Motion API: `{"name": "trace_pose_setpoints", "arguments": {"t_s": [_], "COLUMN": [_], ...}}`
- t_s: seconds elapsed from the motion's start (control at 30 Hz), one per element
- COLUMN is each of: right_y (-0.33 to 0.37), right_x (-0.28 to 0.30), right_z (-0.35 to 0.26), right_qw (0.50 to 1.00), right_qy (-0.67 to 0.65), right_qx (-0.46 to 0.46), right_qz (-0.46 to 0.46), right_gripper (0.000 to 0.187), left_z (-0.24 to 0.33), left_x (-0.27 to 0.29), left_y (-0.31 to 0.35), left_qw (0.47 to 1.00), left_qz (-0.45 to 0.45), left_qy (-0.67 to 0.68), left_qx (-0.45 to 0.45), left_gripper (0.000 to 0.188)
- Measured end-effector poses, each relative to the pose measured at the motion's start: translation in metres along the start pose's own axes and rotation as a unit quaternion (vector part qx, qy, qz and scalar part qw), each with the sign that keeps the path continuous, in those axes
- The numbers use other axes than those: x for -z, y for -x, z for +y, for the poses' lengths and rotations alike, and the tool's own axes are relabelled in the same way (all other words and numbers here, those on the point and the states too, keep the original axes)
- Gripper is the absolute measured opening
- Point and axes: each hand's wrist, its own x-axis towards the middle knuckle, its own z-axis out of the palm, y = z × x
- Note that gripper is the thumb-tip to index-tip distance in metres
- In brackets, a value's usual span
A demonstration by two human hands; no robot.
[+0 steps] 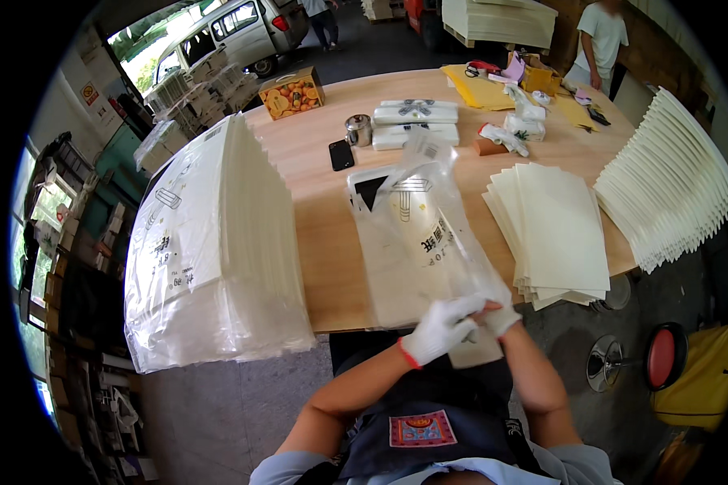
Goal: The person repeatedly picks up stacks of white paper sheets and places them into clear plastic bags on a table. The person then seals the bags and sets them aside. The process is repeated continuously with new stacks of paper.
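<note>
A clear printed plastic bag (461, 250) lies lengthwise in front of me on the wooden table, over a pile of similar flat bags (380, 279). My left hand (441, 329), in a white glove with a red cuff, is closed at the bag's near end, by the table's front edge. Right beside it, my right hand (501, 318), also gloved, grips the same end; its fingers are partly hidden. Below the hands a pale flap (472, 353) hangs past the edge. To the right sits a fanned stack of cream paper sheets (554, 230).
A tall stack of filled bags (210, 242) stands left. More cream sheets (663, 182) fan out at far right. Farther back are a black phone (341, 155), a metal pot (358, 130), bag rolls (415, 123) and an orange-printed box (292, 94). A person (603, 40) stands beyond the table.
</note>
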Motion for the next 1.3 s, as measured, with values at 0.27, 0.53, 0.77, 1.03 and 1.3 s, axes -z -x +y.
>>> {"name": "trace_pose_setpoints", "arguments": {"t_s": [0.27, 0.53, 0.77, 1.03, 1.3], "right_y": [-0.032, -0.018, 0.094, 0.094, 0.129], "right_x": [0.031, -0.049, -0.034, 0.018, 0.025], "right_z": [-0.044, -0.045, -0.095, -0.043, -0.114], "right_qw": [0.986, 0.964, 0.935, 0.850, 0.822], "right_qy": [-0.118, 0.257, 0.313, 0.514, 0.440], "right_qx": [-0.117, 0.019, 0.166, -0.109, -0.162], "right_qz": [0.020, -0.069, 0.022, -0.026, -0.324], "right_gripper": [0.026, 0.019, 0.028, 0.026, 0.034], "left_z": [-0.043, 0.005, -0.069, -0.122, -0.093], "left_x": [0.018, -0.043, 0.004, 0.024, 0.011], "left_y": [0.027, -0.024, 0.031, 0.110, 0.221], "left_qw": [0.959, 0.946, 0.959, 0.853, 0.953], "left_qz": [-0.002, 0.002, 0.007, 0.151, 0.265], "left_qy": [-0.173, -0.269, -0.280, -0.476, -0.125], "left_qx": [-0.224, -0.182, 0.048, -0.152, 0.084], "left_gripper": [0.016, 0.026, 0.035, 0.023, 0.011]}}
